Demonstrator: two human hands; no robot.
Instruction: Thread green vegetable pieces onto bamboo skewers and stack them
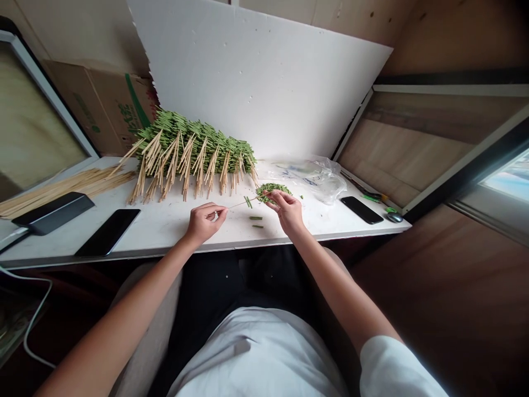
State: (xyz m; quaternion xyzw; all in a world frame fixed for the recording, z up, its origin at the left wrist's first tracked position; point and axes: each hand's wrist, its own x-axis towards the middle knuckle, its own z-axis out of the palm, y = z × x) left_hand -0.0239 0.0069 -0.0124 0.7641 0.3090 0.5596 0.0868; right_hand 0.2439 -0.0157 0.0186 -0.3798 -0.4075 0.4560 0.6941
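My left hand [206, 221] pinches one end of a thin bamboo skewer [236, 205] between thumb and fingertips. Two short cut pieces of green bean [248, 202] sit crosswise on the skewer. At its far end, the thumb and fingertips of my right hand [285, 207] are pinched together; what lies between them is too small to make out. Just behind those fingers is a small heap of cut green bean pieces [270, 187], partly covered by the hand. Two loose bean pieces [255, 218] rest on the white table [231, 234] below the skewer.
Many filled skewers [198, 143] are stacked at the back left, sticks facing me. Bare skewers [82, 184] lie left, near a black stand [58, 212] and a dark phone [108, 231]. Rightward are a clear plastic bag [322, 179], another phone [362, 210] and a mouse [394, 216].
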